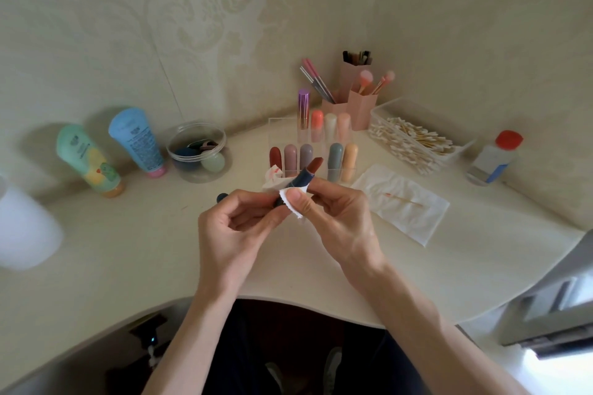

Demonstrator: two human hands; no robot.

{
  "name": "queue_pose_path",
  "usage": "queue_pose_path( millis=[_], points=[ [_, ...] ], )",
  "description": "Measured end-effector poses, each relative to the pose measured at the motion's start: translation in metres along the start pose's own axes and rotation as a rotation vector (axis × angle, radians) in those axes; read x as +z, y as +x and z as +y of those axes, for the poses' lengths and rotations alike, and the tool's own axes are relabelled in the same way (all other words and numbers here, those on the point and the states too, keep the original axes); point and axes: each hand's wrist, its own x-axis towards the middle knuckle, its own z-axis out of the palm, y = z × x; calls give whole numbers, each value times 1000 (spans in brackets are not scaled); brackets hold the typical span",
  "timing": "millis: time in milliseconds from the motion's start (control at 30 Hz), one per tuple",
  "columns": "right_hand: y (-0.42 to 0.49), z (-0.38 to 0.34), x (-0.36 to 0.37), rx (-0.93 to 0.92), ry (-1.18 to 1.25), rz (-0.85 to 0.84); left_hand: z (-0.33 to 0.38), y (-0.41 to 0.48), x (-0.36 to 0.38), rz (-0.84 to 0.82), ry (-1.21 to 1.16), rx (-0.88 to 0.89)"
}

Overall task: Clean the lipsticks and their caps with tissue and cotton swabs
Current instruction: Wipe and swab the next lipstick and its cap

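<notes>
Your left hand (231, 228) and right hand (340, 218) are meeting above the near middle of the bench (128, 250). Between them you are holding an uncapped lipstick (301, 178), a dark blue tube whose brown-red bullet is pointing up and away to the right. Your left hand is pinching the tube's lower end between curled fingers and thumb. Your right hand is gripping it higher up, the thumb pressing a small white piece of tissue (285, 197) against the tube's side while the fingers are curling behind it.

Just beyond your left hand a dark blue cap (222, 197) is lying on the bench. A crumpled tissue (272, 175) with red smears is sitting just behind the lipstick, at the foot of a clear organiser (279, 125) that is holding more lipsticks (290, 157) upright in two rows. Right of your right hand a flat tissue (414, 221) is lying spread out, with a used cotton swab (404, 199) resting on it. Farther back a clear tray (377, 115) is holding a heap of cotton swabs (414, 138), with a red-capped bottle (495, 157) to its right and pink brush holders (361, 106) to its left. At the far left a round clear jar (197, 151), a blue squeeze tube (138, 141) and a green squeeze tube (88, 160) are standing near the wall.
</notes>
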Motion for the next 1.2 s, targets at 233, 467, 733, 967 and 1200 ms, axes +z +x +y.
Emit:
queue_pose_path(
  millis=[233, 467, 733, 967, 1200],
  points=[
    [-1, 2, -4, -9, 24, -22, 2, 5, -1, -163, 10, -133],
    [-1, -2, 2, 5, -3, -12, 1, 2, 0, -35, -5, -62],
    [-2, -3, -3, 38, 78, -28, 1, 6, -5, -102, -73, -148],
    [-2, -6, 2, 50, 55, -20, -4, 2, -3, -8, -23, -21],
    [-2, -6, -4, 39, 79, -27, 2, 4, -3, -137, -27, -136]
  ],
)
